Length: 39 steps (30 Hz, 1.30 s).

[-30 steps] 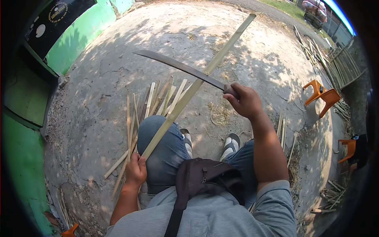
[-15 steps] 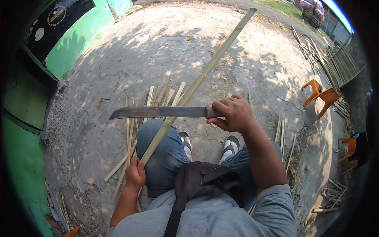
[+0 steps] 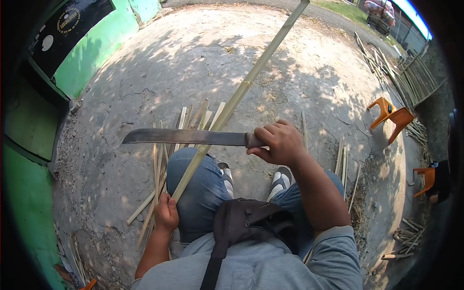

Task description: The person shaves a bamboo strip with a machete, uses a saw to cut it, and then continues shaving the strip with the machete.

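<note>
My right hand (image 3: 276, 142) is closed round the handle of a machete (image 3: 188, 137). Its long dark blade points left and crosses over a bamboo strip (image 3: 230, 107). My left hand (image 3: 166, 212), at my left knee, grips the lower end of that strip. From there the strip slants up past the knee and away to the upper right, with a node ring partway along. Several cut bamboo slats (image 3: 155, 169) lie on the ground beyond and beside my left leg.
Orange plastic stools (image 3: 392, 116) stand on the right. Bamboo poles (image 3: 382, 65) lie at the far right, and a pile of short pieces (image 3: 410, 238) lies lower down. A few slats (image 3: 342, 162) rest by my right knee. A green wall (image 3: 29, 208) runs along the left.
The machete has shifted slightly left along with my right hand. The bamboo strip has tipped a little, its far end now reaching the top of the view. My left hand stays in place.
</note>
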Available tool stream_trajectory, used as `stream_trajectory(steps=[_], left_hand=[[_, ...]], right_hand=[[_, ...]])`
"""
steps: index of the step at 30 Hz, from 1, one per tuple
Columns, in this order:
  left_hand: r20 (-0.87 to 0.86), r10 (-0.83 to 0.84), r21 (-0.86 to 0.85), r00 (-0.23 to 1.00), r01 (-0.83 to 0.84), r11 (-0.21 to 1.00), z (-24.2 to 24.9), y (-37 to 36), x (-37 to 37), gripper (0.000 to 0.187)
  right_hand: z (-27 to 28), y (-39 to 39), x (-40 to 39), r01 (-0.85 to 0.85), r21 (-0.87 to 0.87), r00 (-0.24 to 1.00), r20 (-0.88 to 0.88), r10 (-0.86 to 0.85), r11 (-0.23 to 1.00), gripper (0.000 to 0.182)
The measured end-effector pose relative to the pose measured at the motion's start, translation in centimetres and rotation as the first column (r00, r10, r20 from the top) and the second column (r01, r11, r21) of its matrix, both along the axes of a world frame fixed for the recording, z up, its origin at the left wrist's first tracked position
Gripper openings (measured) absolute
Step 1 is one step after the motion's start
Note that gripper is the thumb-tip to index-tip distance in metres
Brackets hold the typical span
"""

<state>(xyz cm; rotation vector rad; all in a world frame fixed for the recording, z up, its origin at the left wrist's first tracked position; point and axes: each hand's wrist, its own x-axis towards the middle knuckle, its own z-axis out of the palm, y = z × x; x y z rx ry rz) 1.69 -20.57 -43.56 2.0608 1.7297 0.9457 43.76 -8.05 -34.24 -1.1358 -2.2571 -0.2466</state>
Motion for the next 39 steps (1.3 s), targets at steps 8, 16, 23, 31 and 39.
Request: stream_trajectory(steps=[8, 16, 23, 31, 39], left_hand=[[-0.044, 0.033, -0.049, 0.998, -0.035, 0.998, 0.2, -0.1, -0.4, 0.033], [-0.029, 0.025, 0.004, 0.999, -0.025, 1.0, -0.4, -0.1, 0.0, 0.036], [-0.071, 0.029, -0.024, 0.997, -0.031, 0.999, -0.2, -0.1, -0.5, 0.037], [-0.058, 0.026, -0.06, 0.998, -0.03, 0.998, 1.0, 0.0, 0.0, 0.038], [0.024, -0.005, -0.067, 1.0, 0.006, 0.998, 0.8, 0.1, 0.0, 0.039]], right_hand=[[-0.7, 3.4, 6.3, 0.299, -0.129, 0.907, -0.269, -0.323, 0.946, 0.043], [0.1, 0.8, 5.0, 0.286, -0.101, 0.907, -0.292, -0.303, 0.953, 0.044], [1.0, 0.5, 1.9, -0.039, -0.128, 0.997, 0.06, 0.047, 0.991, 0.046], [-1.5, 3.2, 5.8, 0.225, -0.291, 0.805, -0.482, -0.346, 0.93, 0.044], [-0.6, -0.2, 1.2, 0.077, -0.234, 0.993, -0.073, -0.096, 0.969, 0.046]])
